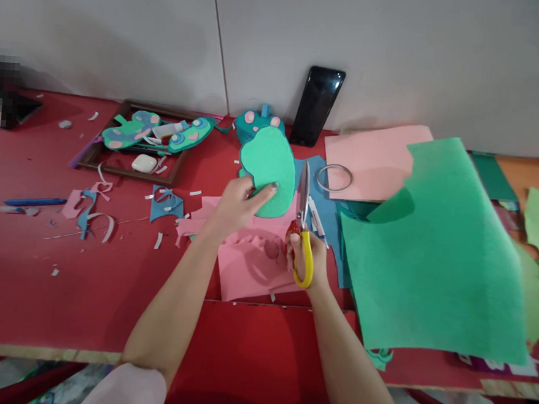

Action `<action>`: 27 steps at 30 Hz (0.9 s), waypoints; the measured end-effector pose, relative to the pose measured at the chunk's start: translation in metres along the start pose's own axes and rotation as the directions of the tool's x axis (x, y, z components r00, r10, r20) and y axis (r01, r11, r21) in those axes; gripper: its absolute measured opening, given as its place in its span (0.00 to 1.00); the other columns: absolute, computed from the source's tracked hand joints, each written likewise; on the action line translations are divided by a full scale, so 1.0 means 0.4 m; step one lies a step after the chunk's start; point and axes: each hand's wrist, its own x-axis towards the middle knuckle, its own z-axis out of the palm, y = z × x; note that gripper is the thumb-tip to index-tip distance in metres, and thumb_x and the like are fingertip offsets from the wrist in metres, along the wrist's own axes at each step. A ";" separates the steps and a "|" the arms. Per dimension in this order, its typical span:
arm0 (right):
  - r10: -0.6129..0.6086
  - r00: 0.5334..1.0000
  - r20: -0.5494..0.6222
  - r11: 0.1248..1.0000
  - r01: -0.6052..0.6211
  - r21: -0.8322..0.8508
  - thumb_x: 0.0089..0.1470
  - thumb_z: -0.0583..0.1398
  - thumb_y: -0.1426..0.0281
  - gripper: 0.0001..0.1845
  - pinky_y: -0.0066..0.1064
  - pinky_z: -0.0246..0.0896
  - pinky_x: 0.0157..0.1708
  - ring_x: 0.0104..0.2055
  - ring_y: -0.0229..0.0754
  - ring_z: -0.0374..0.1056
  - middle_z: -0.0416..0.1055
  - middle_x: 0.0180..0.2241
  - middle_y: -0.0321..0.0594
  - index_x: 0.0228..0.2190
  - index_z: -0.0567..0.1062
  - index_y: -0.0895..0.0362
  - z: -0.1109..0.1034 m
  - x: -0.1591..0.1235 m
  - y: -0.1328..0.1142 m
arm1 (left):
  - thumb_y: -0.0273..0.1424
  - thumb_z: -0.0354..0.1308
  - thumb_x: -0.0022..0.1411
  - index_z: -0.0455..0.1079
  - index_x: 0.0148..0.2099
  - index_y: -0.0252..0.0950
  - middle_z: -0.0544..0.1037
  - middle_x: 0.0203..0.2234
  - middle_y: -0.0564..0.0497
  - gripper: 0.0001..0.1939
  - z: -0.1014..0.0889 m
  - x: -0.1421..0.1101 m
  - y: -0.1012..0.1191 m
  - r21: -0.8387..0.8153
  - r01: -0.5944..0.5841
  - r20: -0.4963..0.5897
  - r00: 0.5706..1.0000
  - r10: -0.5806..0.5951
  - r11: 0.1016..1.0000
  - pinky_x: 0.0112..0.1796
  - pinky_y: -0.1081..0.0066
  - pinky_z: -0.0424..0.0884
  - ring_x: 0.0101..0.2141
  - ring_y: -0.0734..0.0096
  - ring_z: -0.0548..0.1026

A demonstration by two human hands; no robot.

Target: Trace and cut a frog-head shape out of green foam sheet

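My left hand [246, 203] pinches a rounded green felt cut-out [272, 165], thumb on its face, holding it above the table. In my right hand [309, 254] are scissors [304, 247] with one yellow and one red handle, blades pointing away from me. The blades sit just right of the cut-out, apart from it. Beneath both hands lie pink felt pieces [250, 268] with cut edges. A blue felt sheet [328, 215] lies under the scissors' right side, with a small white tube [317, 217] on it. Behind the cut-out is a teal felt piece with pink spots [259, 124].
A large green sheet [435, 263] and a pale pink sheet [369, 163] with a metal ring [334, 177] lie right. A phone [317, 107] leans on the wall. At left are a brown frame [128, 170] with decorated felt pieces [191, 135], a blue pen [36, 202] and scraps [87, 211].
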 end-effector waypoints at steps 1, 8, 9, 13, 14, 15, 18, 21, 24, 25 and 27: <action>-0.002 1.000 -0.011 1.000 0.002 -0.004 0.51 0.56 0.52 0.20 0.26 0.45 0.09 0.09 0.32 0.53 0.55 0.11 0.28 0.21 0.60 0.53 0.001 0.001 -0.001 | 0.41 0.55 0.56 0.64 0.26 0.35 0.64 0.19 0.54 0.14 0.000 0.001 -0.001 -0.004 -0.002 0.003 1.000 0.002 1.000 0.22 0.74 0.58 0.23 0.75 0.63; 0.050 0.996 -0.072 0.998 -0.048 0.026 0.50 0.59 0.55 0.18 0.25 0.48 0.09 0.10 0.32 0.53 0.55 0.10 0.26 0.21 0.60 0.54 0.011 0.006 -0.021 | 0.44 0.55 0.56 0.62 0.25 0.36 0.63 0.18 0.54 0.17 0.004 0.006 -0.008 0.009 -0.016 0.005 1.000 0.015 1.000 0.22 0.74 0.58 0.23 0.75 0.63; 0.054 0.996 -0.073 0.998 -0.052 0.033 0.49 0.59 0.55 0.18 0.25 0.48 0.09 0.10 0.32 0.53 0.55 0.11 0.26 0.21 0.61 0.54 0.012 0.007 -0.023 | 0.44 0.55 0.55 0.61 0.24 0.36 0.62 0.18 0.55 0.18 0.004 0.006 -0.008 0.010 -0.016 0.004 1.000 0.016 1.000 0.22 0.74 0.58 0.22 0.76 0.62; 0.028 0.997 -0.078 0.999 -0.027 0.019 0.48 0.60 0.57 0.18 0.24 0.46 0.08 0.10 0.30 0.53 0.55 0.12 0.26 0.21 0.60 0.54 0.014 0.006 -0.029 | 0.45 0.55 0.56 0.54 0.20 0.36 0.55 0.16 0.57 0.22 0.006 0.005 -0.005 0.050 0.002 0.030 1.000 -0.004 0.999 0.21 0.74 0.53 0.20 0.78 0.57; 0.022 0.997 -0.074 1.000 -0.021 0.013 0.48 0.60 0.57 0.18 0.23 0.46 0.08 0.10 0.30 0.53 0.55 0.12 0.26 0.20 0.60 0.54 0.015 0.005 -0.031 | 0.45 0.55 0.56 0.52 0.20 0.36 0.53 0.16 0.57 0.23 0.007 0.005 -0.004 0.068 0.010 0.032 0.999 -0.012 0.998 0.21 0.74 0.51 0.20 0.79 0.55; 0.019 0.997 -0.069 1.000 -0.018 0.012 0.48 0.60 0.58 0.18 0.23 0.46 0.08 0.10 0.30 0.53 0.54 0.11 0.25 0.20 0.60 0.54 0.015 0.005 -0.033 | 0.45 0.55 0.55 0.49 0.19 0.37 0.51 0.16 0.58 0.24 0.007 0.005 -0.004 0.085 0.015 0.029 0.999 -0.017 0.996 0.20 0.74 0.50 0.19 0.80 0.53; 0.019 0.998 -0.058 1.000 -0.018 0.014 0.49 0.60 0.59 0.17 0.23 0.46 0.08 0.10 0.30 0.52 0.53 0.11 0.25 0.20 0.60 0.54 0.017 0.003 -0.037 | 0.46 0.55 0.55 0.48 0.20 0.37 0.50 0.16 0.58 0.25 0.008 0.006 -0.007 0.119 0.019 0.013 1.000 -0.021 0.993 0.20 0.74 0.49 0.19 0.80 0.52; 0.014 0.998 -0.062 1.000 -0.012 0.020 0.49 0.60 0.59 0.17 0.23 0.46 0.09 0.10 0.30 0.51 0.53 0.12 0.25 0.20 0.60 0.54 0.016 0.003 -0.033 | 0.45 0.55 0.55 0.56 0.21 0.36 0.57 0.17 0.57 0.21 0.010 0.009 -0.016 0.095 0.014 0.003 1.000 -0.014 0.995 0.21 0.74 0.55 0.21 0.78 0.59; 0.002 0.998 -0.056 1.000 0.000 0.031 0.49 0.60 0.60 0.16 0.23 0.46 0.09 0.11 0.30 0.51 0.54 0.13 0.26 0.21 0.60 0.54 0.015 0.004 -0.026 | 0.43 0.57 0.55 0.65 0.29 0.35 0.69 0.23 0.53 0.16 0.012 0.012 -0.026 0.041 0.008 -0.006 1.000 -0.008 0.999 0.27 0.73 0.64 0.26 0.74 0.68; -0.002 0.998 -0.055 1.000 0.004 0.029 0.50 0.60 0.60 0.16 0.23 0.46 0.09 0.11 0.30 0.51 0.54 0.13 0.26 0.21 0.60 0.54 0.014 0.004 -0.024 | 0.43 0.57 0.55 0.67 0.31 0.35 0.72 0.26 0.51 0.15 0.013 0.013 -0.029 0.026 0.007 -0.002 1.000 -0.007 1.000 0.29 0.72 0.66 0.28 0.72 0.70; -0.008 0.998 -0.058 1.000 0.009 0.027 0.50 0.60 0.60 0.16 0.23 0.47 0.09 0.11 0.30 0.51 0.54 0.13 0.26 0.21 0.60 0.54 0.014 0.006 -0.021 | 0.41 0.58 0.55 0.68 0.37 0.35 0.75 0.32 0.49 0.14 0.013 0.014 -0.032 -0.007 -0.001 0.003 1.000 0.001 1.000 0.34 0.71 0.69 0.33 0.70 0.73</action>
